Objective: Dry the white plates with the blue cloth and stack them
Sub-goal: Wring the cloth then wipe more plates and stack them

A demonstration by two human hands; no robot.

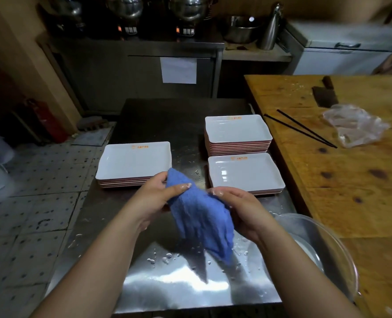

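I hold the blue cloth (199, 219) above the wet steel table (167, 120). My left hand (158, 196) grips its upper end and my right hand (241, 207) grips its right side; the rest hangs down between my wrists. Three stacks of white rectangular plates stand on the table: a low stack (133, 161) at the left behind my left hand, a tall stack (236, 131) at the far right, and a short stack (247, 173) at the near right, just beyond my right hand.
A metal basin (323, 244) sits at the table's near right corner. Right of it, a wooden table (351, 191) carries a cleaver (324, 95), black chopsticks (305, 131) and a clear plastic bag (353, 125). Water drops lie on the steel near the front edge.
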